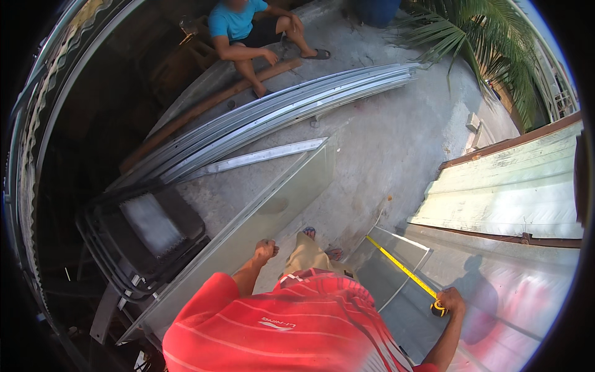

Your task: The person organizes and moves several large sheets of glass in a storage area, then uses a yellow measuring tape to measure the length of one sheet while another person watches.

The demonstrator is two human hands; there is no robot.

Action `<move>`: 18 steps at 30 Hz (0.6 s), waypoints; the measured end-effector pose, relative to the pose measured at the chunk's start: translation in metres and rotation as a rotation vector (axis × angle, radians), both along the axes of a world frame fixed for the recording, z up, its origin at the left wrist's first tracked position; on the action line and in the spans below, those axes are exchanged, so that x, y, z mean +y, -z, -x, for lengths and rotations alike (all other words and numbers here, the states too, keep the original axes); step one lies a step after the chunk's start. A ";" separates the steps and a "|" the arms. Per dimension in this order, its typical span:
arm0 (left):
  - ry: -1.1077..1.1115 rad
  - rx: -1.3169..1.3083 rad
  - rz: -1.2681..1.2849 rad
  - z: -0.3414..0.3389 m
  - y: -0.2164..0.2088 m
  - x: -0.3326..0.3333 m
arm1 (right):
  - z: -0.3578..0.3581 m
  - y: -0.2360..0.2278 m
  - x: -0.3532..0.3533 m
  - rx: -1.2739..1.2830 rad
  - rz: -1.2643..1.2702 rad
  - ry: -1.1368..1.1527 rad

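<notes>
In my right hand [453,299] is a yellow-and-black tape measure [439,308]. Its yellow blade [401,265] runs out to the upper left, over a thin white frame [404,237] by my feet. My left hand [266,249] is closed in front of my body, beside a long glass pane [273,208] that slants across the ground. Whatever its fingers hold, if anything, is too small to make out.
Long metal profiles [279,111] lie beyond the pane, next to a wooden beam [204,105]. A person in a blue shirt [238,22] sits there. A black-framed chair [155,226] stands left, corrugated sheeting [508,180] right, palm fronds [489,43] far right.
</notes>
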State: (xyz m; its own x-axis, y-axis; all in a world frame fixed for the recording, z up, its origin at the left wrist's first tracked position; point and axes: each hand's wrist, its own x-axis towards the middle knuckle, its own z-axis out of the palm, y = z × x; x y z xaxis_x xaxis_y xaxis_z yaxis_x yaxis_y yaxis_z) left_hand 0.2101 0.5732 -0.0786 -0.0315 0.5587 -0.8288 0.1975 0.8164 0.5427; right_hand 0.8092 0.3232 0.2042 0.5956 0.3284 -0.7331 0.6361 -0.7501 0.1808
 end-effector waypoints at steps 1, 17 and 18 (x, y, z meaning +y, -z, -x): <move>-0.004 -0.007 -0.004 0.000 0.003 0.003 | -0.007 0.006 -0.008 0.023 0.024 -0.032; -0.041 0.028 0.058 0.013 0.004 -0.013 | -0.021 0.066 -0.021 0.100 0.091 -0.224; -0.038 0.038 0.096 0.019 0.008 -0.018 | -0.010 0.069 -0.016 -0.077 0.065 -0.022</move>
